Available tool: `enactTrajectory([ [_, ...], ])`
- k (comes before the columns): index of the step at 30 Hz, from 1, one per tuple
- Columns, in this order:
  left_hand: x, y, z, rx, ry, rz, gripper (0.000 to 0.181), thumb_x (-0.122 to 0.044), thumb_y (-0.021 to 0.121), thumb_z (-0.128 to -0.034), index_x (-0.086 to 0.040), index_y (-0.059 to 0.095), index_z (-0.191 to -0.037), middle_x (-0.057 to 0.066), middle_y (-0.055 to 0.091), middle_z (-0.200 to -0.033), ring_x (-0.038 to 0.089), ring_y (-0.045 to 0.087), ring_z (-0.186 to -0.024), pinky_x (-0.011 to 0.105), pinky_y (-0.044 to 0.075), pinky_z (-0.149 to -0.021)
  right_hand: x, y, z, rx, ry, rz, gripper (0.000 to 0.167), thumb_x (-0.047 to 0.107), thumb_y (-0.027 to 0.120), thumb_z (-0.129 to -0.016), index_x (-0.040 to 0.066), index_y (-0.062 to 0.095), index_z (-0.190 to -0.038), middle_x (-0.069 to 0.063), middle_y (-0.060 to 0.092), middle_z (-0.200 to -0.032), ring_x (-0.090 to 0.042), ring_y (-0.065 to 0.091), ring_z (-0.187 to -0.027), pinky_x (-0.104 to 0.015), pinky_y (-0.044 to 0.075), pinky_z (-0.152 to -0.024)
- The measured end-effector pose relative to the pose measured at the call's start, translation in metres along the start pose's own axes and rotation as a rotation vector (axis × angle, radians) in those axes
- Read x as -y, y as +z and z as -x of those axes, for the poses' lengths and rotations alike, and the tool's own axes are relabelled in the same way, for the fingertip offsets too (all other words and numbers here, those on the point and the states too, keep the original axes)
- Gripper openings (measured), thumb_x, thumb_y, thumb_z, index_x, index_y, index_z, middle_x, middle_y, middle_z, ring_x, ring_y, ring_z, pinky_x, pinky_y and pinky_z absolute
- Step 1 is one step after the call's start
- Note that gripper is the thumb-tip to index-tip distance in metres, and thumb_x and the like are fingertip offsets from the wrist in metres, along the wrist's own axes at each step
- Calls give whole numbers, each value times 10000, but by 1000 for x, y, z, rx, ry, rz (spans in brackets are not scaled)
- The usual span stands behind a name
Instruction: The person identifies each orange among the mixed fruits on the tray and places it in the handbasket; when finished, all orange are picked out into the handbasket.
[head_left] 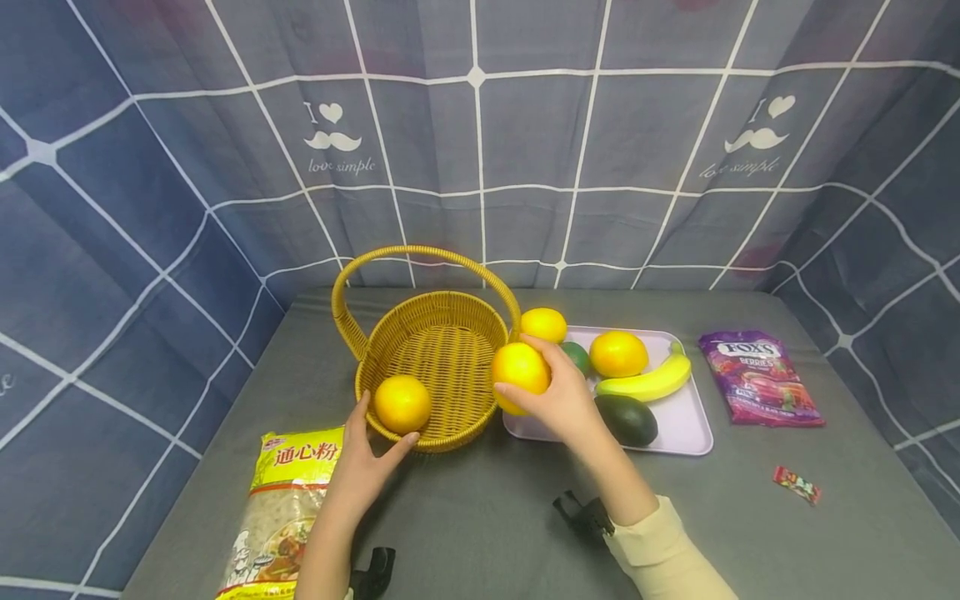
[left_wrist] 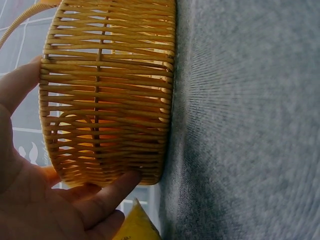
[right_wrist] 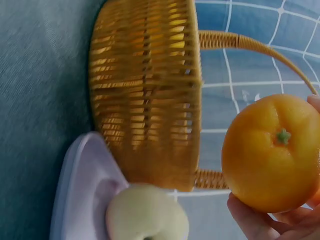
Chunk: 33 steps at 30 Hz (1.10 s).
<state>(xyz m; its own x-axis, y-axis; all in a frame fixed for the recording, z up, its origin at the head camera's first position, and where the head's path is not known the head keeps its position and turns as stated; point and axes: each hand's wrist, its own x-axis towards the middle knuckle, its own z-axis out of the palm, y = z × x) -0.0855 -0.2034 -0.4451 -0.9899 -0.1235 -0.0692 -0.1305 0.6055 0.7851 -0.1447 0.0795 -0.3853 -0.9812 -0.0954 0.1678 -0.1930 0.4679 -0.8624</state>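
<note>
My right hand (head_left: 558, 387) holds an orange (head_left: 520, 377) at the right rim of a woven basket (head_left: 457, 367) with a tall handle. In the right wrist view, the orange (right_wrist: 275, 152) shows its green stem end, with fingertips beneath it. Another orange (head_left: 402, 404) lies inside the basket at its near left. My left hand (head_left: 360, 467) rests against the near left of the basket, thumb and fingers spread. In the left wrist view, the fingers (left_wrist: 107, 200) touch the basket's outer wall (left_wrist: 105, 100); the thumb is at its rim.
A pale pink tray (head_left: 690, 425) on the right bears a banana (head_left: 648, 382), a dark green avocado-like fruit (head_left: 626, 419) and orange fruits (head_left: 618, 354). A pale peach-like fruit (right_wrist: 147, 215) shows there too. Beyond lie a purple candy bag (head_left: 761, 379) and small wrapped candy (head_left: 797, 485). A yellow pasta bag (head_left: 281, 517) lies left.
</note>
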Motion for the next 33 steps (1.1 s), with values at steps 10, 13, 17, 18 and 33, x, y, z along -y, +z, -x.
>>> enactTrajectory([
  [10,-1,1,1,-10,5,-6,1081,-571,685,-822,-130,28,-1560,206,98,-1573,403,265,-1387,579,274,-1073,10,7,1,24,-30,-10,740,413,828,-733,217,521,-1377,-12,494,-1332,-245,536,-1075,-471,495,-864],
  [13,-1,0,1,-15,4,-7,1077,-573,681,-825,-137,26,-1561,202,92,-1575,396,218,-1406,589,260,-1076,13,11,2,33,-42,-16,729,402,832,-730,217,533,-1369,-13,509,-1322,-235,511,-1110,-474,483,-883],
  [17,-1,1,1,-18,11,-3,1078,-565,682,-828,-122,24,-1559,214,99,-1570,415,264,-1384,585,269,-1073,18,22,-6,49,-75,-39,724,395,829,-734,207,537,-1369,-19,530,-1320,-229,497,-1140,-474,472,-908],
  [18,-1,1,1,-17,12,-1,1080,-564,682,-828,-121,22,-1559,214,99,-1570,415,272,-1380,580,270,-1075,19,25,-9,57,-80,-47,725,395,828,-736,204,535,-1371,-17,537,-1312,-228,504,-1128,-467,475,-904],
  [33,-2,3,3,-32,-1,-15,1078,-577,673,-829,-127,21,-1560,222,110,-1565,443,337,-1339,597,289,-1056,17,80,-61,153,-86,-49,774,480,786,-758,134,506,-1391,-53,507,-1382,-227,528,-1174,-409,470,-934],
])
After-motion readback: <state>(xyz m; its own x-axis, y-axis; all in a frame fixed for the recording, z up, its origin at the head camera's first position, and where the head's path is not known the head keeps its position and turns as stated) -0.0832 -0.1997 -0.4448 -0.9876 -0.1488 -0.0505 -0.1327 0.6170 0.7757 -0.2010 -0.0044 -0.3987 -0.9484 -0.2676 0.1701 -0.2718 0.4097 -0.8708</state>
